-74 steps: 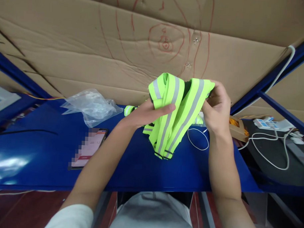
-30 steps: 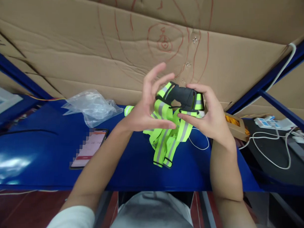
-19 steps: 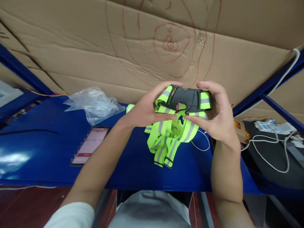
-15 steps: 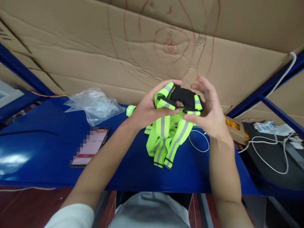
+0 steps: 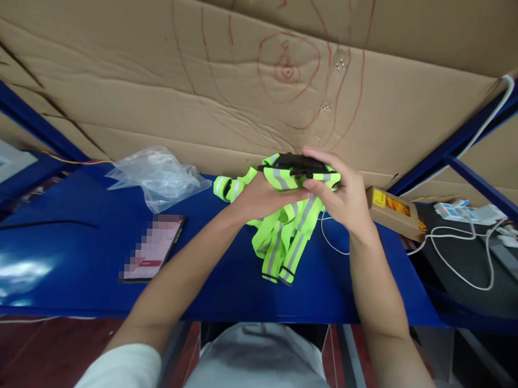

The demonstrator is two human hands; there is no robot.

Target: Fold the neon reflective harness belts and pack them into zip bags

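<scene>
A neon-yellow reflective harness [image 5: 279,240] with grey stripes hangs in loose straps from my hands, its lower ends over the blue table. Its black buckle [image 5: 300,163] lies along the top of the bunched webbing. My left hand [image 5: 265,199] is closed around the straps from the left, thumb pointing right along the front. From the right, my right hand [image 5: 342,188] grips the buckle end, fingers over the top and thumb in front. The fingers of my left hand behind the webbing are hidden.
Left of the harness lie a clear plastic bag [image 5: 157,176] and a phone [image 5: 155,248] on the blue table [image 5: 82,256]. To the right stand a cardboard box [image 5: 392,213] with orange contents and white cables [image 5: 461,240]. A cardboard wall [image 5: 194,112] with red drawn rings rises behind.
My right hand has moved left and closed over the buckle end, where its fingers were spread before. The buckle has tipped flatter, and the upper straps are bunched closer together.
</scene>
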